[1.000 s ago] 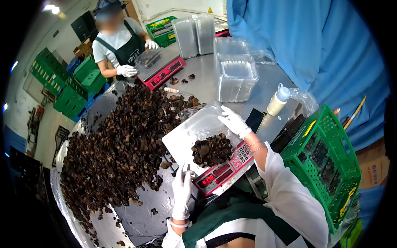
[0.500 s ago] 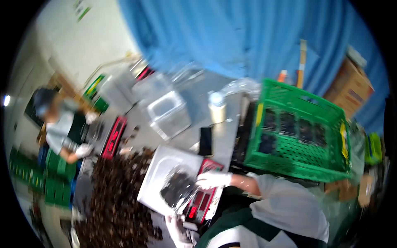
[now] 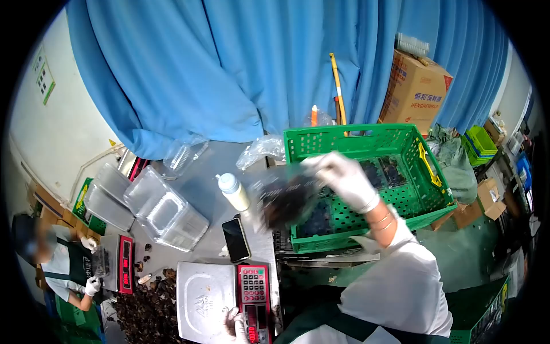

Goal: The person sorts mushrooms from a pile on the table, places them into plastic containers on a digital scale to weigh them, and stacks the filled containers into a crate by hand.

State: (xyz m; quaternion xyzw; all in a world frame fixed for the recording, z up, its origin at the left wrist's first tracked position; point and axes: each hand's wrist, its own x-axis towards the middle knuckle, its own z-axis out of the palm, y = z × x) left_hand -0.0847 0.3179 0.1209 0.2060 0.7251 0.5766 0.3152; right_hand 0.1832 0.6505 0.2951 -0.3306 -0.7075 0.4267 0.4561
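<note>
My right hand (image 3: 346,180), in a white glove, grips a clear plastic box of dark pieces (image 3: 286,200) by its edge. The box is blurred and tilted, held in the air over the left side of the green crate (image 3: 369,249). My left hand (image 3: 235,327), also gloved, is at the bottom beside the scale's display, its fingers partly spread and holding nothing visible. The scale (image 3: 206,298) has a bare white pan and a red keypad panel (image 3: 254,284). Similar filled boxes (image 3: 392,171) lie in the crate.
A heap of dark brown pieces (image 3: 149,312) lies left of the scale. Behind it are a phone (image 3: 236,239), a bottle (image 3: 232,192) and stacked clear boxes (image 3: 166,209). A co-worker (image 3: 66,266) handles a box by another scale (image 3: 125,264). A carton (image 3: 421,92) stands behind the crate.
My right hand has lifted the filled box off the scale pan and carried it right to the crate. My left hand stays near the scale. The view has turned right.
</note>
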